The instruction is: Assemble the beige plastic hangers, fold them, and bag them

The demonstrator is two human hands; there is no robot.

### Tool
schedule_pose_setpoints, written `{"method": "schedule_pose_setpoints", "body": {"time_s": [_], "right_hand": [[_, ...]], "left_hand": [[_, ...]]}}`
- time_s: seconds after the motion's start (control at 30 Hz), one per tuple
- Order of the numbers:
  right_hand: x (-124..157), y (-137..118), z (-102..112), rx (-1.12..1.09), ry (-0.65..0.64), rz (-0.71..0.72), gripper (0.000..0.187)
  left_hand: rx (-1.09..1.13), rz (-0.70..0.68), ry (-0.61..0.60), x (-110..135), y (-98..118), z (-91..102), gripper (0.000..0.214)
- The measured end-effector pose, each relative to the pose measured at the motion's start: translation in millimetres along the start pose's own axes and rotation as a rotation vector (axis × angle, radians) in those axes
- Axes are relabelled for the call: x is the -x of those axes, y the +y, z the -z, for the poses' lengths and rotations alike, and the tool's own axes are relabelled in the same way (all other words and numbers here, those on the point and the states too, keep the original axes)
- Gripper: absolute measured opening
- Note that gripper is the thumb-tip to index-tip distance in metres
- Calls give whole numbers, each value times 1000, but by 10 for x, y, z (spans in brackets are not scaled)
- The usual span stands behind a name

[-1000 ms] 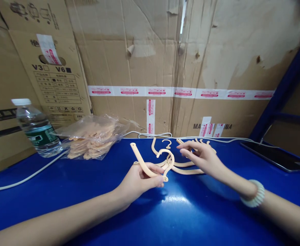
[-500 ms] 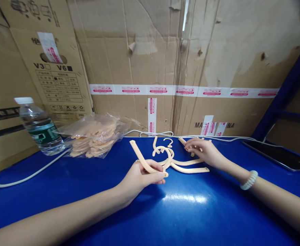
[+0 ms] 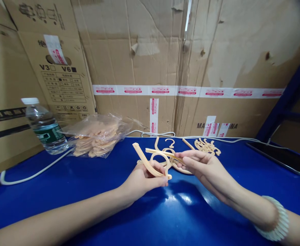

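Note:
My left hand (image 3: 139,179) is closed on a cream plastic hanger arm (image 3: 144,158) and a hanger hook (image 3: 153,155) that meets it at the fingertips. The arm slants up to the left. Between the fingers and thumb of my right hand (image 3: 208,172) is a second hanger arm (image 3: 157,151), pointing left across the hook. Behind both hands lie curved hanger pieces (image 3: 182,168), partly hidden, so I cannot tell how they join. Farther back are a loose hook (image 3: 171,145) and an upright-looking arm piece (image 3: 156,143).
Several small hooks (image 3: 206,146) are piled at the back right beside another arm (image 3: 188,143). A clear bag of parts (image 3: 96,136) and a water bottle (image 3: 46,128) stand left. A dark tablet-like device (image 3: 278,157) lies right. Cardboard (image 3: 139,68) walls the blue table's (image 3: 101,218) back.
My right hand has come back from the parts at the rear, toward my left hand, with a hanger arm in it. My left hand still grips its arm and hook.

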State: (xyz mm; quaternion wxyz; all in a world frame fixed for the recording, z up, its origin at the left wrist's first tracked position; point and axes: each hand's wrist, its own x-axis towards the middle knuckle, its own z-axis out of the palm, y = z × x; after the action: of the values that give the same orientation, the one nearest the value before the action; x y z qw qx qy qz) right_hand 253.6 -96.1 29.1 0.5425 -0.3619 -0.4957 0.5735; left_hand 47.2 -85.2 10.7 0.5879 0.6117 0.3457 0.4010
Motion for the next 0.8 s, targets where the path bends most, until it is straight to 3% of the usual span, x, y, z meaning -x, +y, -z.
{"method": "schedule_pose_setpoints", "body": {"time_s": [0.13, 0.23, 0.33, 0.43, 0.6, 0.8], "right_hand": [[20, 71, 0, -136, 4, -17, 43], [16, 119, 6, -223, -54, -160, 61], [21, 177, -14, -262, -140, -259, 44], [33, 231, -39, -253, -190, -232, 27], [44, 258, -35, -133, -231, -171, 26], [25, 207, -8, 6, -300, -133, 23]], "left_hand": [[-17, -16, -28, 2, -16, 11, 14], [-56, -25, -38, 11, -10, 8, 12], [-79, -37, -21, 16, -6, -6, 12], [-112, -66, -6, 7, -21, -11, 12], [-141, -15, -30, -5, -50, 5, 12], [-155, -46, -49, 22, -39, -3, 10]]}}
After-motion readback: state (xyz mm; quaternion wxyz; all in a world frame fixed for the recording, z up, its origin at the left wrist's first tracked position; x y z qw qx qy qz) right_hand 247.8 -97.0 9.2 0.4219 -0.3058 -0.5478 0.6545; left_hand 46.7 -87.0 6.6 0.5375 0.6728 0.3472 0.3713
